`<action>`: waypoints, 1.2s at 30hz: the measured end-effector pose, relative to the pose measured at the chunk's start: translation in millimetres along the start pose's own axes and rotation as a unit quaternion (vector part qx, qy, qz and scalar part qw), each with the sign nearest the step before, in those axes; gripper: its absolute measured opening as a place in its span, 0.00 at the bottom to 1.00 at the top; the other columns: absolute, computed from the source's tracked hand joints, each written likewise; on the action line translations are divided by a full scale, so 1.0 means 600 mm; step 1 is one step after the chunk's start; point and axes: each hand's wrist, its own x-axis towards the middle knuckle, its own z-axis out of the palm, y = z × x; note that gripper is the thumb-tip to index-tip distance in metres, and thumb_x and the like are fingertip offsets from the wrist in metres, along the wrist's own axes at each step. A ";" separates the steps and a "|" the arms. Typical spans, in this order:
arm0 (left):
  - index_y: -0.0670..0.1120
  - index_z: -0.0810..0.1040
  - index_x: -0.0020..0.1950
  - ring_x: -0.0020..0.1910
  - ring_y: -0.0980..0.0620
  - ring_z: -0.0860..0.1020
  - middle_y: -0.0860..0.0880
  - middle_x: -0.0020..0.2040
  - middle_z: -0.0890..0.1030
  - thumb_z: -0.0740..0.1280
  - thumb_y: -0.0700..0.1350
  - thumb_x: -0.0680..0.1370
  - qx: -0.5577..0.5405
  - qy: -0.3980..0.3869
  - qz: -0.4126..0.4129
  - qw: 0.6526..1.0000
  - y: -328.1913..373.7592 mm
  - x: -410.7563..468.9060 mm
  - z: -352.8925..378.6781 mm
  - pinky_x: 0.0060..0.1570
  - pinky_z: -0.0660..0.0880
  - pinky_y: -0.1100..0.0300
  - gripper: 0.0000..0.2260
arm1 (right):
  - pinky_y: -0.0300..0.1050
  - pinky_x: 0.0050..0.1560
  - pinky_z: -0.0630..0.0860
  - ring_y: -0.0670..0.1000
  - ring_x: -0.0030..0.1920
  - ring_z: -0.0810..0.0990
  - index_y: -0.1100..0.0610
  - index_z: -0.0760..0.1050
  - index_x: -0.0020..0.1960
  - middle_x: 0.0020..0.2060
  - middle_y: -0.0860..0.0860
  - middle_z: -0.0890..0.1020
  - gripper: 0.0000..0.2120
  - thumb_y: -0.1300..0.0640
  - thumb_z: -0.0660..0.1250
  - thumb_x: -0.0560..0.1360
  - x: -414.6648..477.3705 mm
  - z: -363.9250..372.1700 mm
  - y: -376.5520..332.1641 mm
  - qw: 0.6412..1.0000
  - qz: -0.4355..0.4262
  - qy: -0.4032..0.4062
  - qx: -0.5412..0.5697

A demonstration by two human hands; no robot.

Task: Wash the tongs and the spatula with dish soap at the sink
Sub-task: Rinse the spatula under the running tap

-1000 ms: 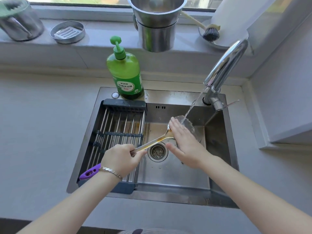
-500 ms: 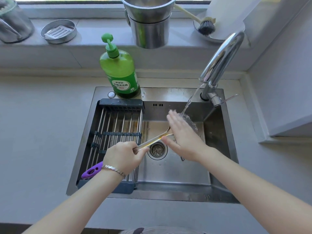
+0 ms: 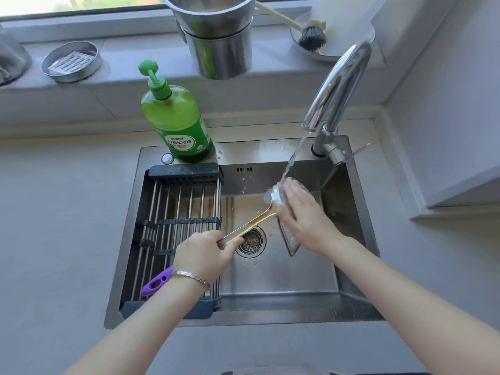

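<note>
The left hand [image 3: 203, 255] is gripping the spatula [image 3: 251, 224] by the lower end of its metal handle, fingers curled round it, holding it slantwise over the sink [image 3: 270, 293]. The right hand [image 3: 303, 220], fingers straight and together, is pressing flat on the head under the water stream [image 3: 293, 155]; the head itself is blurred. Judgement: the tool is rigid, light and slick when wet, so the handle end is offering the surest hold. A purple-handled utensil [image 3: 155, 285], possibly the tongs, is lying on the drying rack [image 3: 173, 209] beneath the left wrist. The soap bottle [image 3: 176, 123] is standing on the sink's rear ledge.
</note>
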 end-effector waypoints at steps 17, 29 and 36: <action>0.43 0.77 0.40 0.40 0.43 0.78 0.46 0.37 0.81 0.64 0.46 0.73 -0.071 0.013 0.011 0.997 0.080 0.036 0.018 0.38 0.73 0.58 0.08 | 0.40 0.40 0.81 0.50 0.38 0.82 0.59 0.72 0.45 0.39 0.55 0.81 0.07 0.65 0.58 0.79 0.028 0.007 -0.105 0.620 0.314 0.163 0.700; 0.50 0.75 0.40 0.39 0.47 0.79 0.51 0.36 0.77 0.64 0.57 0.73 0.041 -0.059 -0.048 0.996 0.034 0.040 -0.009 0.37 0.71 0.61 0.11 | 0.39 0.38 0.80 0.46 0.35 0.83 0.61 0.69 0.49 0.38 0.54 0.80 0.08 0.72 0.60 0.76 0.031 0.033 -0.112 0.609 0.312 0.149 0.714; 0.50 0.76 0.43 0.37 0.48 0.78 0.51 0.36 0.76 0.64 0.54 0.73 0.064 -0.034 -0.048 0.996 0.029 0.051 -0.033 0.36 0.72 0.61 0.08 | 0.39 0.36 0.81 0.48 0.38 0.82 0.63 0.71 0.47 0.38 0.55 0.81 0.04 0.70 0.60 0.77 0.057 0.003 -0.103 0.587 0.311 0.145 0.734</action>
